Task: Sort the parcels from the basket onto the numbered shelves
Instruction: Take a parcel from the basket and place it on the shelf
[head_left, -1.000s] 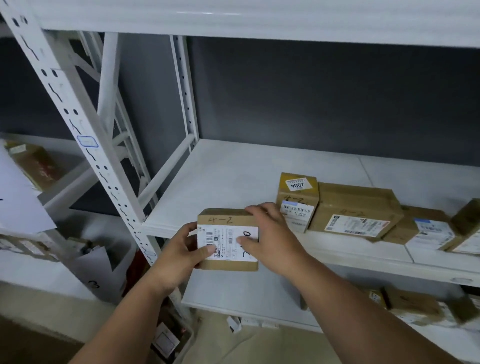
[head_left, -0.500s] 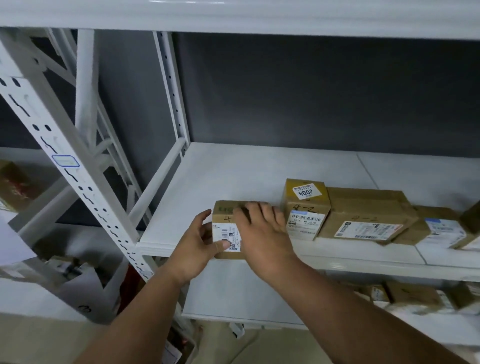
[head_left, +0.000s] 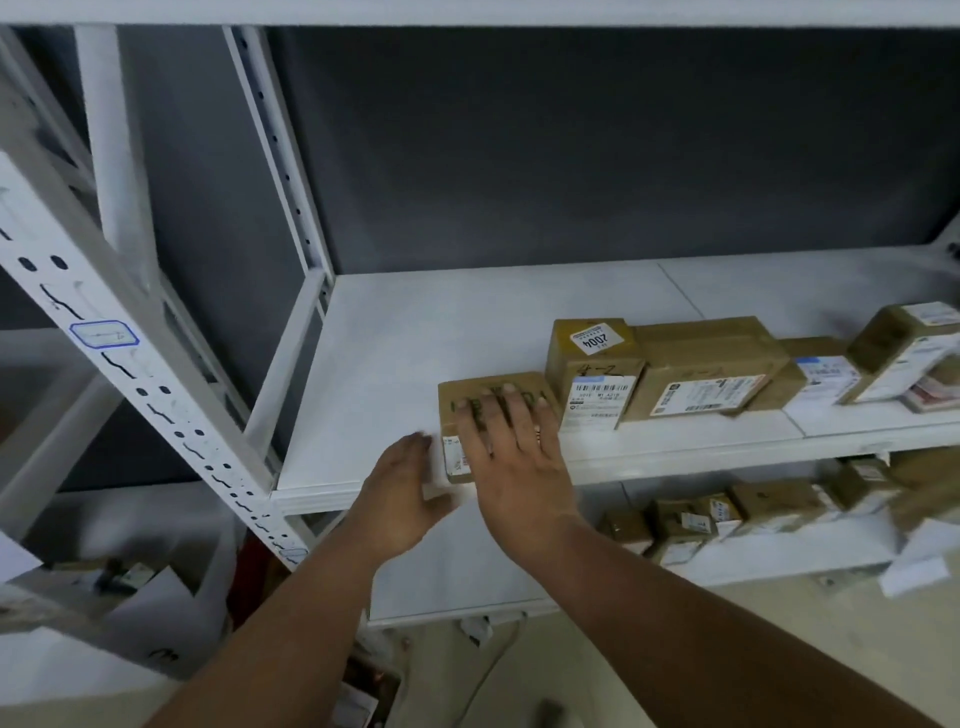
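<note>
Parcel (head_left: 491, 400): on the white shelf (head_left: 395, 374) near its front edge, touching the box labelled 2004 (head_left: 592, 364).
My right hand (head_left: 511, 457): fingers straight, flat on the parcel's top.
My left hand (head_left: 402, 488): fingers relaxed and loose, holding nothing, just beside the parcel's left.

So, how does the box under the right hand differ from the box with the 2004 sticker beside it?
The flat box lies low under the right hand; the 2004 box stands taller. The 2004 box shows its front label fully; the flat box's label is mostly covered. Both are brown cardboard on the same shelf.
</note>
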